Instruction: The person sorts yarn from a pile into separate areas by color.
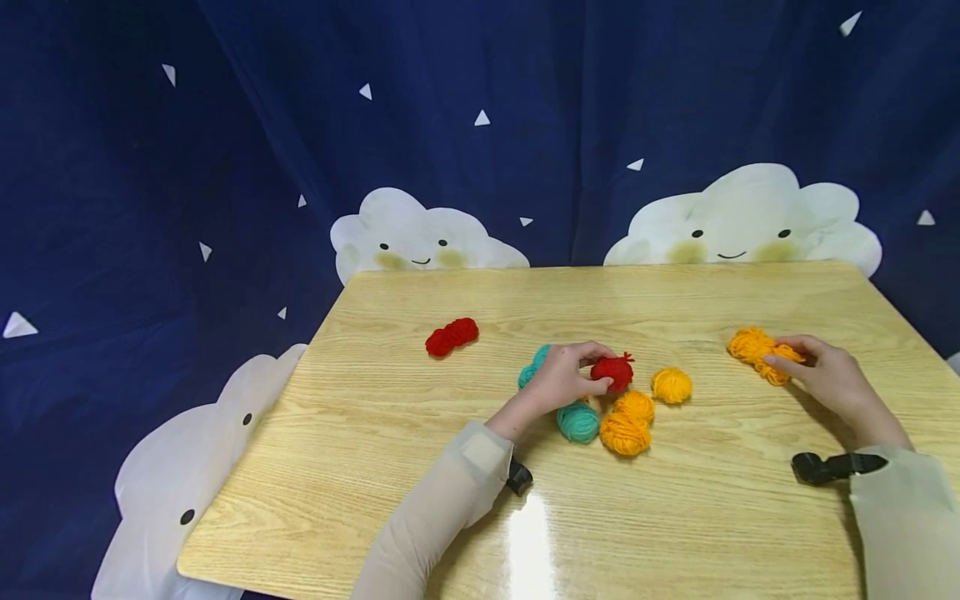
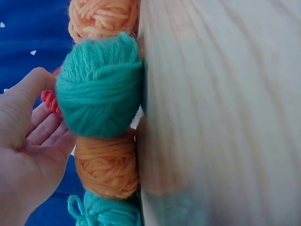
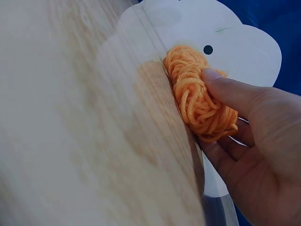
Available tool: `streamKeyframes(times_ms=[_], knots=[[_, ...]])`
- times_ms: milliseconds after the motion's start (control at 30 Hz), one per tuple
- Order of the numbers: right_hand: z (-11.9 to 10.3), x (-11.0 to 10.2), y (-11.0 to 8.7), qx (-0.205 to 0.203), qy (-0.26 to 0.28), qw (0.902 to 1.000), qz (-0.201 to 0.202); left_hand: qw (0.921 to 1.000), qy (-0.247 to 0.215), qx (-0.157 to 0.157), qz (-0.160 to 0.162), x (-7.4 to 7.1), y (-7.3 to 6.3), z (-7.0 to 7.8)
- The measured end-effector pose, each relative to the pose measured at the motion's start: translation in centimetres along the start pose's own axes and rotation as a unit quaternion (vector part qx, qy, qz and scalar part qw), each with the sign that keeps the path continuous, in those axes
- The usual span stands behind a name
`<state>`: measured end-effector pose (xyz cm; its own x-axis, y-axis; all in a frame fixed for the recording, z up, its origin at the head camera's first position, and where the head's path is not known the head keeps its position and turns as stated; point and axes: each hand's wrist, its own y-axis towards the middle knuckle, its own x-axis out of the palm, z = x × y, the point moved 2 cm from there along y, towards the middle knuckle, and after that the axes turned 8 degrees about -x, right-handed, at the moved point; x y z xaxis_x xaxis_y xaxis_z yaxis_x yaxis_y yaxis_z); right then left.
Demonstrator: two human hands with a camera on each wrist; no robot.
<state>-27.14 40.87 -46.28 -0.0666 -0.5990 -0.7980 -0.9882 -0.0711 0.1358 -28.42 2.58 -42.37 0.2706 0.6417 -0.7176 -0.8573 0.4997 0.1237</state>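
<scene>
My left hand (image 1: 564,379) grips a small red yarn ball (image 1: 612,372) between thumb and fingers, above the cluster in the middle of the table. In the left wrist view a teal yarn ball (image 2: 101,89) hides most of that red ball (image 2: 51,102). Close around the hand lie teal yarn (image 1: 578,422) and an orange yarn bundle (image 1: 627,429). Over on the right, my right hand (image 1: 836,383) pinches an orange yarn skein (image 3: 197,96) with its thumb on top and fingers beneath. The skein rests against the tabletop.
A yellow-orange yarn ball (image 1: 671,385) lies between the two hands. Farther left is a red yarn skein (image 1: 452,337) on the wooden table (image 1: 360,450). Dark blue cloth (image 1: 480,50) with white cloud shapes hangs behind the far edge.
</scene>
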Motion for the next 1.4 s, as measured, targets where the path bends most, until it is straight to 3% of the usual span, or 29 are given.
streamKeyframes(times_ms=[267, 500, 1067, 1400], knots=[[-0.3, 0.1, 0.0, -0.001, 0.006, 1.0000, 0.001, 0.9992, -0.034, -0.014, 0.019, -0.2, -0.2, -0.2], [-0.2, 0.1, 0.1, 0.003, 0.003, 1.0000, 0.003, 0.9946, -0.091, -0.020, 0.044, -0.6, -0.4, -0.6], [-0.1, 0.2, 0.0, -0.003, 0.000, 1.0000, 0.006, 0.9909, -0.098, -0.044, 0.081, -2.3, -1.1, -2.2], [0.0, 0.2, 0.2, 0.005, -0.001, 1.0000, 0.003, 0.9831, -0.130, -0.057, 0.115, -3.6, -1.5, -3.4]])
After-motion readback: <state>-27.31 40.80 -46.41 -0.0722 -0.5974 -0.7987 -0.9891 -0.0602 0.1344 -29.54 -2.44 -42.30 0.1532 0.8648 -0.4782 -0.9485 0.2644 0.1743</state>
